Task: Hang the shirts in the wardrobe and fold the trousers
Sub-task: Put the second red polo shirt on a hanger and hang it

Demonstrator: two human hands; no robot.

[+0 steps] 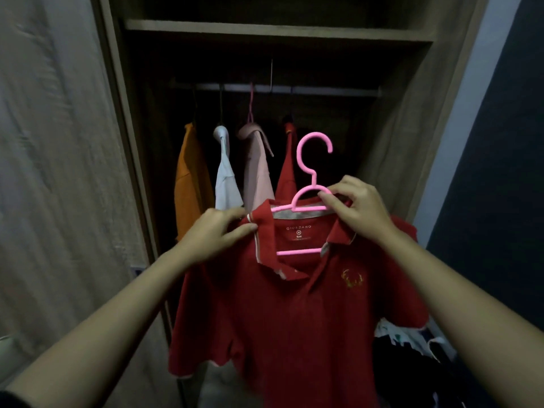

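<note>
1. The wardrobe (412,136) stands open, with one shelf (276,30) across the top and a hanging rail (323,90) below it.
2. Four garments hang from the rail, side by side towards its left end: an orange shirt (188,184), a white shirt (225,181), a pale pink shirt (257,175) and a dark red shirt (287,175). The right end of the rail carries nothing that shows.
3. The interior is dim. What stands on the shelf cannot be told.
4. The red polo shirt (294,319) is held up in front of the wardrobe opening, below the rail and apart from it. It hangs on a pink hanger (306,208), whose lower bar shows through the open neck. The hook points up and is free of the rail.
5. The left hand (215,234) pinches the left side of the collar (259,222) between thumb and fingers.
6. The right hand (359,207) is curled round the hanger's right shoulder, with thumb and fingertips closed on the plastic where the collar meets it.
7. A heap of dark and light clothes (412,363) lies at the lower right, partly behind the held shirt.
8. A pale panel (59,172) fills the left side. It is blurred and is possibly the wardrobe door.
</note>
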